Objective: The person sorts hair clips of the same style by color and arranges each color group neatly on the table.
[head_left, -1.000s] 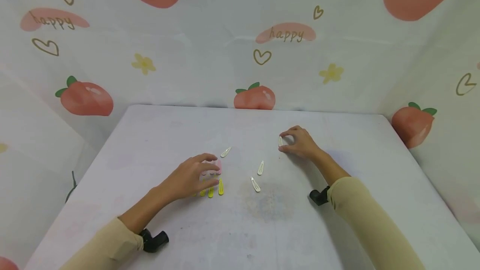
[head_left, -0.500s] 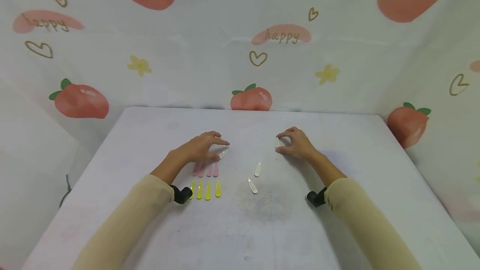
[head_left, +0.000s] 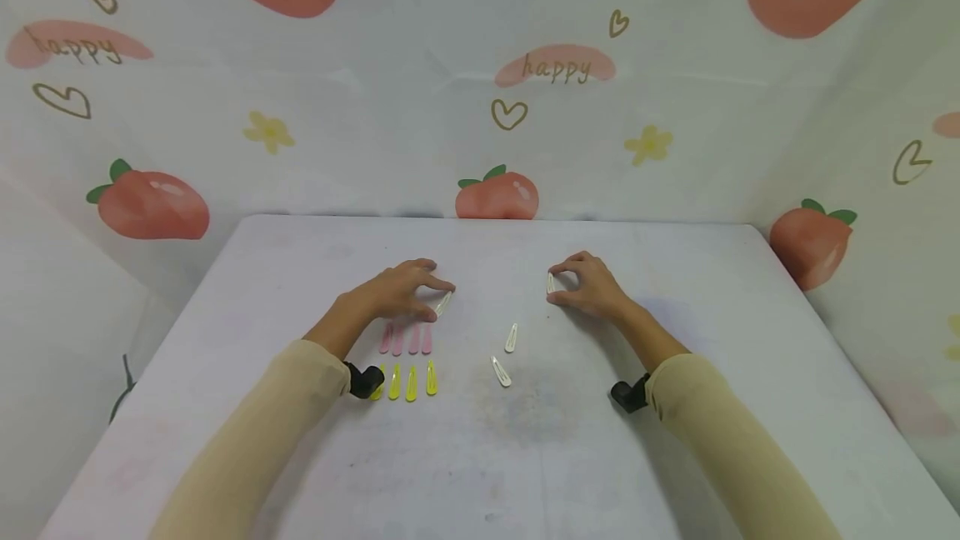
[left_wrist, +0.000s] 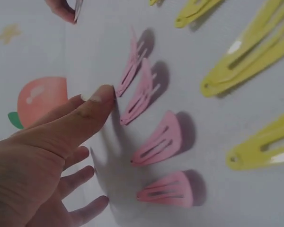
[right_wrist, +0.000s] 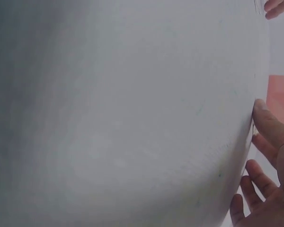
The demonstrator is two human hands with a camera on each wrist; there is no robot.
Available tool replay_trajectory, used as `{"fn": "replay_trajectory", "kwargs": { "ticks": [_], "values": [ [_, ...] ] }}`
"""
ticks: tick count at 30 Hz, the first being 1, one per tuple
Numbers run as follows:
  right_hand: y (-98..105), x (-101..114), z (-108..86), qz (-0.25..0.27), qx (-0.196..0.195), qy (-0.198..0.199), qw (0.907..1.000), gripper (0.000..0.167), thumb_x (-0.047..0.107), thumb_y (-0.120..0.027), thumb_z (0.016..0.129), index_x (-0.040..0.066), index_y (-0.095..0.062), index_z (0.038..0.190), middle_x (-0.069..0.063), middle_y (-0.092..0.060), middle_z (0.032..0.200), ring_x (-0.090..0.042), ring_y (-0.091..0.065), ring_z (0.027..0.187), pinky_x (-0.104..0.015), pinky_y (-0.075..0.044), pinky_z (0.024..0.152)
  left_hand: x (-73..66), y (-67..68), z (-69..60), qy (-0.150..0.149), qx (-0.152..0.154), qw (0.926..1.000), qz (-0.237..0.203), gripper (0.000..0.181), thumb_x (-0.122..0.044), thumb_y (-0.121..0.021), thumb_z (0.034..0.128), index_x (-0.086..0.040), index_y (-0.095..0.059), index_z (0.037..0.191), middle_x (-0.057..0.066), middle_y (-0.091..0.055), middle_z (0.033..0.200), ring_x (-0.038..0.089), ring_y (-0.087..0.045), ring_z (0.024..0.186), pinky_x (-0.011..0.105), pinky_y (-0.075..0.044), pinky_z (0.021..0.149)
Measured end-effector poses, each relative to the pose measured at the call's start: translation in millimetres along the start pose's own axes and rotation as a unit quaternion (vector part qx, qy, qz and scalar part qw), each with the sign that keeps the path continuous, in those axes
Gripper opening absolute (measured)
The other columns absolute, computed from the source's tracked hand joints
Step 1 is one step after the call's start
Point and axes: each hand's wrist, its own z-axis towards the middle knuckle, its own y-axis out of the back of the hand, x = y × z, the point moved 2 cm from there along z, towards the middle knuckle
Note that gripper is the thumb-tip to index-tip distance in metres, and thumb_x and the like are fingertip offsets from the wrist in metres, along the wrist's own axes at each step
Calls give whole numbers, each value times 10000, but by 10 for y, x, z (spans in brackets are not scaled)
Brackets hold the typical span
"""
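Note:
My left hand (head_left: 401,290) pinches a white snap hair clip (head_left: 445,303) by its two ends, thumb at the near end and index finger at the far one. The clip lies slanted on the table. Farther right, my right hand (head_left: 592,286) holds another white snap hair clip (head_left: 551,282) the same way, thumb and index finger at its ends. Between and nearer lie two loose white clips, one upright-pointing clip (head_left: 512,338) and one slanted clip (head_left: 501,372). In the left wrist view, the left hand (left_wrist: 52,151) is beside a row of pink clips (left_wrist: 161,146).
Several yellow clips (head_left: 412,384) form a row in front of the pink row, the leftmost partly behind the black wrist camera (head_left: 365,382). A white table (head_left: 480,473) spans the view. Behind it hangs a peach-patterned cloth (head_left: 405,107).
My left hand has moved forward from over the pink clips to the slanted white clip and now pinches it. My right hand stays at its clip. The head view has shifted slightly.

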Motion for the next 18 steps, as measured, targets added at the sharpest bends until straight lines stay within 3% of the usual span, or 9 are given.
{"fn": "replay_trajectory", "kwargs": {
  "ticks": [11,18],
  "values": [
    [4,3,6,-31,11,9,10000,475,233,-810,837,11,-681,1236,-249,-540,1263,-433,-474,1211,-572,-356,1038,13,-63,-14,-134,-270,9995,135,504,-298,-776,870,-178,-651,1343,240,-414,1505,425,-360,1402,666,-320,1050],
    [0,-6,9,-59,16,18,10000,474,241,-809,840,15,-682,1237,-250,-541,1265,-433,-475,1212,-574,-359,1035,-159,-178,-55,-411,-733,9964,79,511,-356,-800,839,-90,-699,1263,191,-480,1470,369,-395,1394,608,-369,1051]
  ]
}}
